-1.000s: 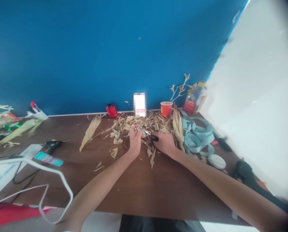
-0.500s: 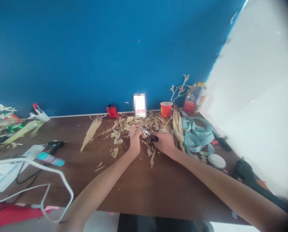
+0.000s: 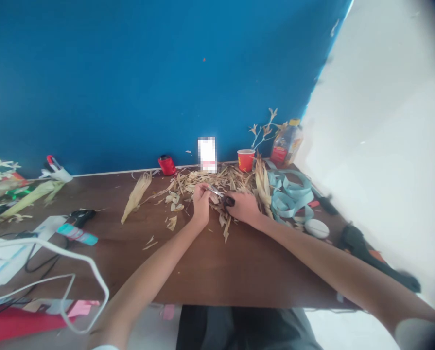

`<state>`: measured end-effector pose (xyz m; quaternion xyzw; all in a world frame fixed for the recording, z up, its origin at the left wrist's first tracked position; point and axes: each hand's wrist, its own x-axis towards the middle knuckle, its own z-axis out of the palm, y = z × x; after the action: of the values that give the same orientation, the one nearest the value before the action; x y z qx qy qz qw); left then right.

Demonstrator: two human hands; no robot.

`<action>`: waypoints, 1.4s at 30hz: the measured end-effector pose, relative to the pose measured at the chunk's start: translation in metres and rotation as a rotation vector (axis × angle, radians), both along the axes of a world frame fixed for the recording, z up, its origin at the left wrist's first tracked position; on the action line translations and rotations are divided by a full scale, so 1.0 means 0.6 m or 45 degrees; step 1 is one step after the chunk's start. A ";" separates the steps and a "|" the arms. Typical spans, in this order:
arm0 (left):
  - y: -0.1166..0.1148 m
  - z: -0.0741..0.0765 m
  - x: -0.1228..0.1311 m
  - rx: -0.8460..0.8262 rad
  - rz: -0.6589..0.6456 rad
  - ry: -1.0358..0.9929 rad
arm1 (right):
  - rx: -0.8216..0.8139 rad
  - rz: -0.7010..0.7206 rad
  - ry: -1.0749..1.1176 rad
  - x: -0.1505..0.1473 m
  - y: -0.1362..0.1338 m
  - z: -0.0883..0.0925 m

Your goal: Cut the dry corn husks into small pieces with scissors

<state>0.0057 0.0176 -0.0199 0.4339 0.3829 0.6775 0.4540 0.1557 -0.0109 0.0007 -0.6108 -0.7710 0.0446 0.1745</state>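
My right hand point(image 3: 244, 208) is closed round the dark handles of a pair of scissors point(image 3: 216, 192), whose metal blades point left toward my left hand. My left hand point(image 3: 201, 203) is pinched at the blade tips on a small pale piece of dried corn husk point(image 3: 213, 198), mostly hidden by the fingers. Both hands are just above the near side of a heap of cut husk strips point(image 3: 224, 179). A whole dried husk point(image 3: 263, 187) stands out beside my right hand. Another husk point(image 3: 137, 197) lies left of the heap.
Behind the heap are a red can point(image 3: 166, 166), a red paper cup point(image 3: 246, 160) and a plastic bottle point(image 3: 287, 143). Blue-green ribbon point(image 3: 292, 194), a white oval object point(image 3: 317, 228) and a dark glue gun point(image 3: 363, 248) lie right. A white cable point(image 3: 89, 260) loops at left.
The view has shifted slightly, showing more of the table's front edge and my lap. Both hands keep their places at the heap, with scissors and husk still held.
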 end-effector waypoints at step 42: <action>0.010 -0.011 -0.011 -0.033 0.016 0.031 | 0.070 -0.044 -0.131 -0.005 -0.002 -0.003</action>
<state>-0.0009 0.0236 -0.0265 0.4337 0.4000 0.6700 0.4506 0.1529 -0.0119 -0.0013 -0.6205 -0.7692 -0.0109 0.1520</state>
